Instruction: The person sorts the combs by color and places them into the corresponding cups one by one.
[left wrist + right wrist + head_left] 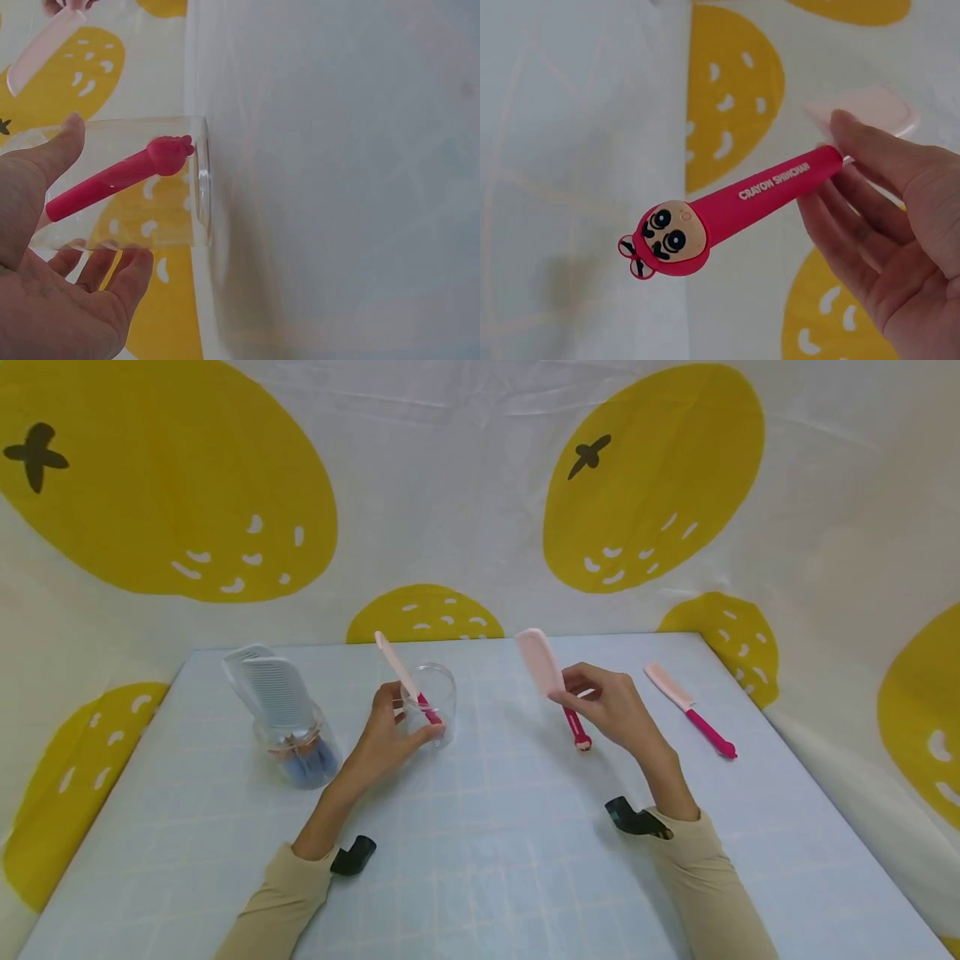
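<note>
My left hand [382,739] grips a clear cup [442,689] between thumb and fingers. Inside the cup leans a comb [397,662] with a pale pink head and a dark pink handle [112,182]. My right hand [611,706] pinches a second pink comb [538,660] where head meets handle, its head up and its handle slanting down above the table. In the right wrist view that handle [757,195] carries a cartoon face at its end and white lettering. Farther right a third pink comb [690,710] lies on the table.
At the left stands a clear cup [326,735] holding several pale blue combs [273,689] with blue handles. The table [465,860] has a light blue checked cover. Behind it hangs a white cloth [442,468] with large yellow fruit prints.
</note>
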The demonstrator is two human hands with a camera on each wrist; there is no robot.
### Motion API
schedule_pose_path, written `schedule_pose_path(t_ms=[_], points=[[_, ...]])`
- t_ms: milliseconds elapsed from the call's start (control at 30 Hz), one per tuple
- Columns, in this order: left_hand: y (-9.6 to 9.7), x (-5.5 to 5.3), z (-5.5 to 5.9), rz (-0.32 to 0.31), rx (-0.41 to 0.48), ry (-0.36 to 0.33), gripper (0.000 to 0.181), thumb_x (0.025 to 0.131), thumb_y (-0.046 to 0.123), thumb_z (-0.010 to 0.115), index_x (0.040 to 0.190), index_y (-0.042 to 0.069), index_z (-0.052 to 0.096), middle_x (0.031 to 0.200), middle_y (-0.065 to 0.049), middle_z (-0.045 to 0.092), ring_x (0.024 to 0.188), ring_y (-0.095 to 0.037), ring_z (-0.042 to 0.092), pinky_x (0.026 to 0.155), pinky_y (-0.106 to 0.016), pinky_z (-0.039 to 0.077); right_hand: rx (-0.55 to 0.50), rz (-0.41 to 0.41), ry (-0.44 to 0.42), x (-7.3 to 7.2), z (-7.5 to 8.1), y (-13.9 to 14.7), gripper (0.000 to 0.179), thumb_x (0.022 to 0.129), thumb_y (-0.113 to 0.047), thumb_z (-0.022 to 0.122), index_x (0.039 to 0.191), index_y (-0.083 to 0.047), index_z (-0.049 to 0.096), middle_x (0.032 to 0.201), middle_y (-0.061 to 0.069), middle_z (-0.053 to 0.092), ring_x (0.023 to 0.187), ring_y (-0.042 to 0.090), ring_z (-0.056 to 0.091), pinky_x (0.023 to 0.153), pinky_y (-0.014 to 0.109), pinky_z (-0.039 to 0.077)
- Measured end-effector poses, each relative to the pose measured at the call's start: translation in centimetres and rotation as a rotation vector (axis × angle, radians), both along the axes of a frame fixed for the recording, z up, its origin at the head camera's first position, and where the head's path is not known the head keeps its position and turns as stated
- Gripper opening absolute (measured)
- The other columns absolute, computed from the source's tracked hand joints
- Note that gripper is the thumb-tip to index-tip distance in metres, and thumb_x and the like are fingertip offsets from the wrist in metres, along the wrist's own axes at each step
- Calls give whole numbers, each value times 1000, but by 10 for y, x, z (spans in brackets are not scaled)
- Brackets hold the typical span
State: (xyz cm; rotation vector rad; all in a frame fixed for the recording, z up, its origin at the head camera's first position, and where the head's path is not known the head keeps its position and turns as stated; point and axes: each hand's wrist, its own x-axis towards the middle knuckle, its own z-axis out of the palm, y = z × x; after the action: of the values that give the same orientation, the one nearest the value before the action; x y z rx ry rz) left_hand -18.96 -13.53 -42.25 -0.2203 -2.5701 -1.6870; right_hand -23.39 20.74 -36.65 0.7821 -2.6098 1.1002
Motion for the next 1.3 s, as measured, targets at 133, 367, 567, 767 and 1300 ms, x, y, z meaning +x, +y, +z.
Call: schedule_pose_path(t_ms=[133, 367, 567, 767, 1300], points=[[0, 0, -1, 0, -4, -1, 82, 88, 17, 84, 145, 0, 28, 142, -20, 39, 136, -38, 41, 115, -55, 38, -87, -4, 15, -1, 7, -13, 27, 90, -16, 82, 114, -7, 72, 103, 6, 76, 92, 20, 73, 76, 20, 59], [-1, -1, -2, 7, -8, -5, 81, 88, 18, 84, 144, 1, 28, 141, -19, 40, 136, -37, 41, 115, -55, 38, -250, -42, 32, -1, 20, -37, 30, 90, -17, 82, 115, -5, 71, 105, 8, 75, 94, 21, 73, 80, 20, 58], [-1, -1, -1, 1, -3, 1, 81, 88, 17, 84, 144, 1, 28, 141, -18, 39, 135, -36, 42, 115, -55, 38, -416, -63, 63, -2, 27, -56, 31, 90, -12, 81, 117, -2, 69, 107, 10, 74, 94, 17, 71, 82, 22, 59], [0, -2, -2, 5, -4, 8, 81, 88, 18, 84, 144, 2, 29, 140, -17, 40, 134, -35, 42, 116, -55, 37, -560, -13, 96, -3, 32, -73, 37, 89, -1, 79, 123, 3, 66, 114, 17, 72, 97, 19, 71, 82, 26, 60], [1, -2, -2, 20, 1, 2, 83, 88, 21, 84, 145, 5, 27, 143, -16, 38, 133, -34, 42, 116, -55, 37, -856, 80, 125, -9, 32, -124, 35, 93, -2, 74, 125, 6, 61, 112, 17, 70, 97, 28, 71, 83, 39, 62]])
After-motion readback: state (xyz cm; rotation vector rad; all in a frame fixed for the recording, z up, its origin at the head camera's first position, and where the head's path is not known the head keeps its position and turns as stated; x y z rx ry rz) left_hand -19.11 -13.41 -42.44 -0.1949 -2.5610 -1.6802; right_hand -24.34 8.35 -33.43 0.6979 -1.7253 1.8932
